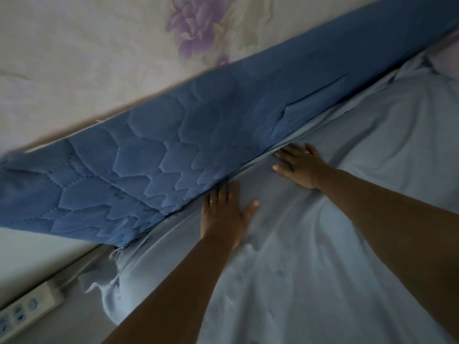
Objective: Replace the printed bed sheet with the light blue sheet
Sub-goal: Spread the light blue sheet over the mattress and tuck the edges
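The light blue sheet [310, 256] lies wrinkled over the bed and fills the lower right of the head view. My left hand [224, 214] presses flat on it with straight fingers, fingertips at the seam under the dark blue quilted headboard cover [139, 160]. My right hand [299, 165] also lies flat on the sheet further right, fingers pushed into the same seam. Both hands wear a ring. A bunched corner of the sheet [111, 281] hangs loose at the bed's left end. The printed sheet is not in view.
A wall with purple flower wallpaper [191, 28] stands behind the headboard. A white power strip [27, 309] lies at the lower left beside the bed. A pale pillow or fabric [444, 58] shows at the far right.
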### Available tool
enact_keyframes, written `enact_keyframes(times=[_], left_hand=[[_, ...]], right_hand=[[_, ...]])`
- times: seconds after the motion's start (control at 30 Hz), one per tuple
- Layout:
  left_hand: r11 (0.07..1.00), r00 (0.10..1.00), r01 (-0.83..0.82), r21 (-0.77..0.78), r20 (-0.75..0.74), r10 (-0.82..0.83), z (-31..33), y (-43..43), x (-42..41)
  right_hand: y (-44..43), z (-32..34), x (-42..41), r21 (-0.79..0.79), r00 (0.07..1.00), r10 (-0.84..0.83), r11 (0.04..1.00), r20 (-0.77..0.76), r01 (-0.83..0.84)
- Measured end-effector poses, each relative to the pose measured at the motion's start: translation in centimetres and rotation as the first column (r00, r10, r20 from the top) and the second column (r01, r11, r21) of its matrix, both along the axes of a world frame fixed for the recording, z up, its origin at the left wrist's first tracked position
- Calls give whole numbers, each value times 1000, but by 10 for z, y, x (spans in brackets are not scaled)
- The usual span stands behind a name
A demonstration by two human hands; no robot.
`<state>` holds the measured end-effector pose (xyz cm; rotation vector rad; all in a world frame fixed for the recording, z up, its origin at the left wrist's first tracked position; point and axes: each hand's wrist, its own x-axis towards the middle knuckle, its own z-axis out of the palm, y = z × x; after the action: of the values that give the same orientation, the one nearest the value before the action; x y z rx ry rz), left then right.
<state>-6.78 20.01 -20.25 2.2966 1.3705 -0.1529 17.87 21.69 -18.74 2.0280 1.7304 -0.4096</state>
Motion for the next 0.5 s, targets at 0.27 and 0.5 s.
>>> enact_keyframes(times=[0.27, 0.5], left_hand=[[988, 992, 69, -139, 113, -54, -24, 49, 77], [995, 997, 9, -98, 72, -2, -20, 42, 103]], right_hand=[[42, -24, 42, 100, 992, -18, 995, -128, 31], [40, -19, 56, 131, 972, 54, 991, -230, -24]])
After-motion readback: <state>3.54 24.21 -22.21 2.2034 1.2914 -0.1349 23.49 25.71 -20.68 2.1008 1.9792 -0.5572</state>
